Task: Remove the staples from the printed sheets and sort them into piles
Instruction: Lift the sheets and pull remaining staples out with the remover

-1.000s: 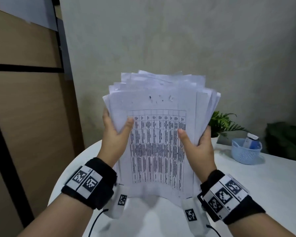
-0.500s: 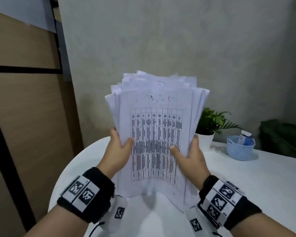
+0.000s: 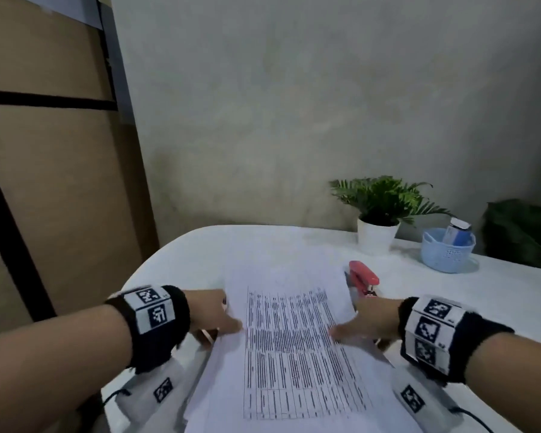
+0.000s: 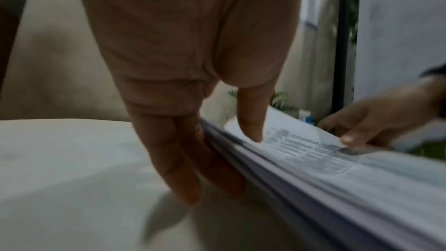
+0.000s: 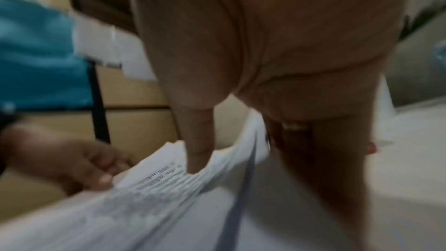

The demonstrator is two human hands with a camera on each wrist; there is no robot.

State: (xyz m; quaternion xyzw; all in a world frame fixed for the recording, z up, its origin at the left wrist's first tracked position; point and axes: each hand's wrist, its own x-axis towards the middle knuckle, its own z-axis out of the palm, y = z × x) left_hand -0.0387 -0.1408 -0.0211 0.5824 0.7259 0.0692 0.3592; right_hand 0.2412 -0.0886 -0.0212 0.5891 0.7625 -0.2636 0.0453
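A thick stack of printed sheets (image 3: pixel 294 339), a table of dark text on its top page, lies flat on the white table (image 3: pixel 225 245). My left hand (image 3: pixel 214 317) holds the stack's left edge. In the left wrist view its thumb (image 4: pixel 251 127) rests on the top page and its fingers (image 4: pixel 183 169) run down the side of the stack (image 4: pixel 313 171). My right hand (image 3: pixel 366 320) holds the right edge, thumb (image 5: pixel 198 152) on top and the other fingers below the sheets (image 5: pixel 144 207). No staples can be made out.
A red stapler (image 3: pixel 364 276) lies just past the stack's far right corner, close to my right hand. Farther right stand a potted plant (image 3: pixel 377 235) and a blue basket (image 3: pixel 447 256) with a bottle in it. The table's rounded edge curves at left.
The stack was held upright in front of me; both hands have lowered it flat onto the table. The stapler, hidden before, now shows.
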